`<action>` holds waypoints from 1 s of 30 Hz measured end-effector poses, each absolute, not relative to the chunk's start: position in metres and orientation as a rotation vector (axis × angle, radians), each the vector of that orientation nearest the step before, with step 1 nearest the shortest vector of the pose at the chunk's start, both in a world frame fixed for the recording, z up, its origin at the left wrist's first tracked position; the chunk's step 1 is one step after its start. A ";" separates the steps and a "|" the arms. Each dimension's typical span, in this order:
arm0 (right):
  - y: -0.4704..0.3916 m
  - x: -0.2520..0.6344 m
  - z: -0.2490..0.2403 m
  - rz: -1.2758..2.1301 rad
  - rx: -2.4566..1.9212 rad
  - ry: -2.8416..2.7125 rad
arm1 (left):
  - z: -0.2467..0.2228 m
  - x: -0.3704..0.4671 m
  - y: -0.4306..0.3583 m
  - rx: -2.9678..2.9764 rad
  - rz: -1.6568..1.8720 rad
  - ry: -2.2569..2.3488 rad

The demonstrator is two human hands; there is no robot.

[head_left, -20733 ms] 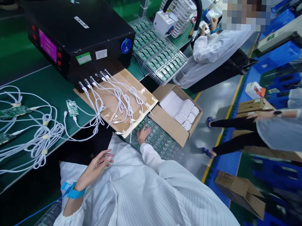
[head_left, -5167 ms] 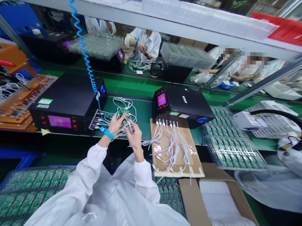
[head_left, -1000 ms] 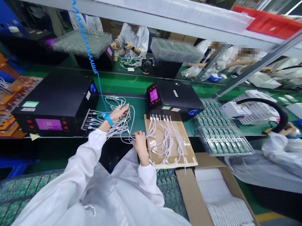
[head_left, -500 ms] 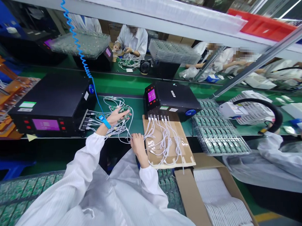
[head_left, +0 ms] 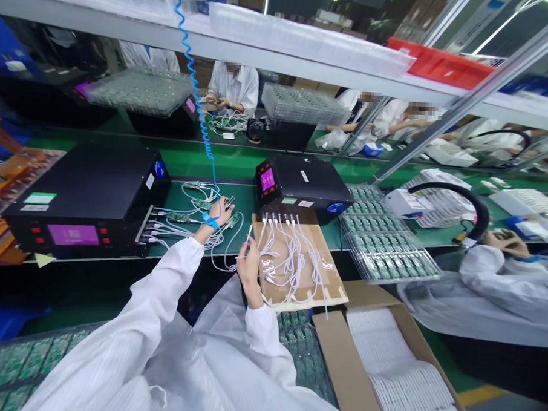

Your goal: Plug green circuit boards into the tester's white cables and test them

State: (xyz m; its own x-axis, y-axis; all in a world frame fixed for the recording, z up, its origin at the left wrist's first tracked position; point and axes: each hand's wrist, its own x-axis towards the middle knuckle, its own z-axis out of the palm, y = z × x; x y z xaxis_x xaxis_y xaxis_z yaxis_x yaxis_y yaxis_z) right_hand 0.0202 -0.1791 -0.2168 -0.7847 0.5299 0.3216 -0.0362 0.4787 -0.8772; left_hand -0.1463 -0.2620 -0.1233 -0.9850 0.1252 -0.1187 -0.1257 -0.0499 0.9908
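My left hand [head_left: 221, 211], with a blue strap at its wrist, is closed on a small green circuit board [head_left: 230, 201] above the mat. Several more circuit boards [head_left: 178, 217] lie around it, joined to white cables from the black box with a purple screen [head_left: 77, 234] on the left. In my right hand [head_left: 248, 260] a white cable [head_left: 250, 231] is pinched, its plug end pointing up. That hand is beside the cardboard sheet [head_left: 276, 296], where white cables from a second black box [head_left: 302, 181] lie in loops.
Trays of circuit boards [head_left: 390, 247] sit right of the second box. An open carton [head_left: 353, 354] of white parts stands at my lower right. A blue coiled cord [head_left: 189, 62] hangs down to my left wrist. A co-worker's hands [head_left: 508, 243] are at far right.
My left hand has moved right and up, its spread fingers now closed on a circuit board. My right hand has raised a white cable's plug end. The boards lie more spread out.
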 end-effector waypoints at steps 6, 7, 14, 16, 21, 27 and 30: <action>-0.177 0.025 -0.198 1.481 -0.392 -2.092 | -0.115 -0.110 -0.270 0.051 2.183 1.650; -0.176 0.027 -0.195 1.510 -0.373 -2.091 | -0.113 -0.103 -0.272 0.058 2.193 1.511; -0.172 0.038 -0.185 1.392 -0.150 -2.088 | -0.099 -0.078 -0.270 -0.124 2.339 0.841; -0.172 0.039 -0.183 1.316 -0.060 -2.128 | -0.096 -0.077 -0.268 -0.181 2.357 0.798; -0.171 0.040 -0.182 1.222 0.010 -2.158 | -0.096 -0.076 -0.265 -0.247 2.402 0.785; -0.171 0.039 -0.185 1.198 0.019 -2.158 | -0.099 -0.077 -0.266 -0.193 2.430 0.817; -0.173 0.037 -0.188 1.182 -0.011 -2.139 | -0.098 -0.074 -0.266 -0.155 2.439 0.863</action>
State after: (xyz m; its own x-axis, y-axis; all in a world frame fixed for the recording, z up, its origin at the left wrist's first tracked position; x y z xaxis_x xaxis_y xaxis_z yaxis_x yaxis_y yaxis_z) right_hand 0.0373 -0.1727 -0.1878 -0.7664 0.3175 0.5585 -0.3038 0.5869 -0.7505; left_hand -0.0742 -0.2656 -0.0981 -0.8462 0.4544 -0.2783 -0.5283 -0.6473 0.5495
